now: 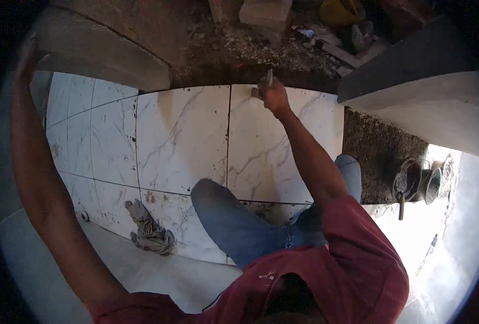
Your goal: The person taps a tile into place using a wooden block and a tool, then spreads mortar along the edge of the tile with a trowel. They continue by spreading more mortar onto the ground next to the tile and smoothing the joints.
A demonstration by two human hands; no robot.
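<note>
Plainly no brand, label or legible writing anywhere. Right hand [274, 98] closed around a small tool [268, 79], seemingly a trowel, at the far edge of a marble-pattern tile [282, 146], beside the joint with the neighbouring tile [183, 137] and against bare mortar bed [250, 54]. Left hand [28, 56] raised on the wall edge [96, 51]; fingers too dark to tell whether spread or curled. Crumpled rag [150, 232] on nearer tiles, dirty bucket [420, 181] off right
</note>
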